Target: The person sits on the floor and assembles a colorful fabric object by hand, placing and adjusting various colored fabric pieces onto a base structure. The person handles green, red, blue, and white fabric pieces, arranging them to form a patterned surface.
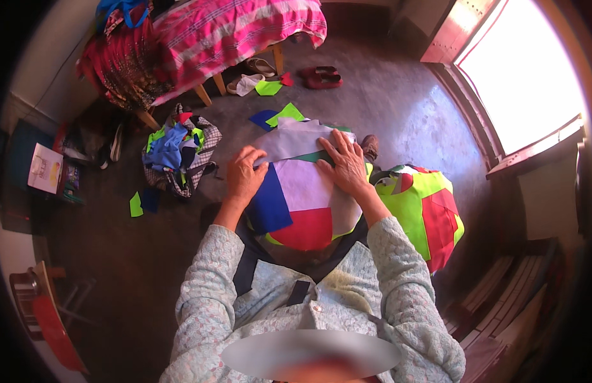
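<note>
The patchwork cloth (302,185) lies across my lap, centred in front of my body. Its visible panels include blue, pale lilac and red. A grey fabric piece (289,142) lies over its far part, with a strip of green showing below its lower edge.

My left hand (247,175) is bent, its fingertips at the left end of the grey piece; I cannot tell whether they pinch it. My right hand (344,163) is spread, fingers extended and resting on the right end.

To the right, near my forearm, is a lime-green and red patchwork bundle (404,214). To the left, a checked bag (211,137) on the floor (149,255) contains fabric scraps (168,152). Farther out sit red shoes (321,78).
</note>
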### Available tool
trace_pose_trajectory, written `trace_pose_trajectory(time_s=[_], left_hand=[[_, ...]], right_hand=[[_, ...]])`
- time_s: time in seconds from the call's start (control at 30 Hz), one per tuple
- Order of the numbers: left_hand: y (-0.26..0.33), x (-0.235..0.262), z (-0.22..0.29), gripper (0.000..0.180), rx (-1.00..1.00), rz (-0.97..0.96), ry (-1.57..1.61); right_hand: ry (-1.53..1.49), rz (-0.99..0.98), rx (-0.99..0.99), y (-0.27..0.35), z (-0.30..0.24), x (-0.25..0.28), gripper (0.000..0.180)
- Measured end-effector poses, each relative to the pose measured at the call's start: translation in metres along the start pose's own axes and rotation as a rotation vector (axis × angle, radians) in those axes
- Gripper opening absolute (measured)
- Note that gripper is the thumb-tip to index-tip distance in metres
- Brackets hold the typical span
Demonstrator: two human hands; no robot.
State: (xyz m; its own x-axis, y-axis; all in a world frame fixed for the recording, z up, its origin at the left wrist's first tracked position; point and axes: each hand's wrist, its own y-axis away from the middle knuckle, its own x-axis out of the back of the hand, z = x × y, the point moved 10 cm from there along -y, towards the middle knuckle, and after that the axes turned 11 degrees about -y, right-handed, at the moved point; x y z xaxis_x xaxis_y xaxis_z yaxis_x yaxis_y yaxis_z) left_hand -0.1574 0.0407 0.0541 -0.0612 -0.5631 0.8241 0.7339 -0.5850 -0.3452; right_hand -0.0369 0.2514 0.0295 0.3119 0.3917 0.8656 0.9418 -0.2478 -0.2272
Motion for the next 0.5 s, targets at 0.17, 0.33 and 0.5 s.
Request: trace_pose_trajectory(time_s=[0.17,0.33,0.5], left_hand=[[0.008,0.003,0.007,0.025,-0.047,0.138,-0.137],[-0.001,0.004,0.049,0.038,-0.150,0.102,-0.301],[0.001,-0.046,0.069,0.059,-0.216,-0.037,-0.438]], right_hand=[[0.011,-0.006,-0.033,-0.002,0.001,0.000,0.061],[0.005,0.047,0.017,-0.002,-0.004,0.004,0.060],[-0.030,0.102,0.035,0.001,-0.002,0.008,0.057]])
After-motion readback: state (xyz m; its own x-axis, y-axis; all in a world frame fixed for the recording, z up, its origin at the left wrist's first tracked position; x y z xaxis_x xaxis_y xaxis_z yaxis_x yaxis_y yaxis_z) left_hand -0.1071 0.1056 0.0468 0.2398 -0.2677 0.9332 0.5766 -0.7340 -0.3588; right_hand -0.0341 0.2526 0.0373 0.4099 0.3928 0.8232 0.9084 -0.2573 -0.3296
